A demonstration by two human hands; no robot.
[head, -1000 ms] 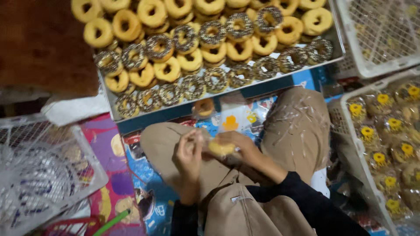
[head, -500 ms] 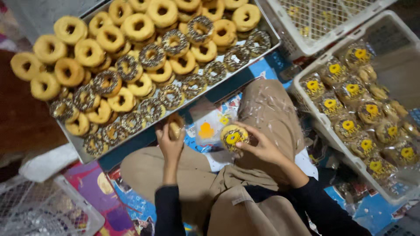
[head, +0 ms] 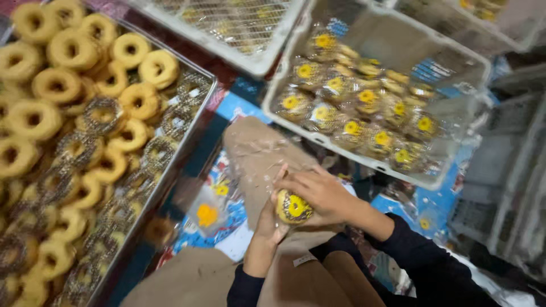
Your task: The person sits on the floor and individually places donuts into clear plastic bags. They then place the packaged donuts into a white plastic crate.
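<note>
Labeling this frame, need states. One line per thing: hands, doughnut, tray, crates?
Left hand: closed on the wrapped doughnut.
Right hand: fingers over the same doughnut.
Wrapped doughnut: bagged, held off the lap.
Metal tray: full of unwrapped doughnuts.
White crate: partly filled with bagged doughnuts.
Empty bag: flat on the mat.

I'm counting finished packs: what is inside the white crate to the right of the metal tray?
The white crate holds wrapped doughnuts in clear bags with yellow round labels, piled loosely. Its far end shows bare wall. Any packs lower in the pile are covered.
</note>
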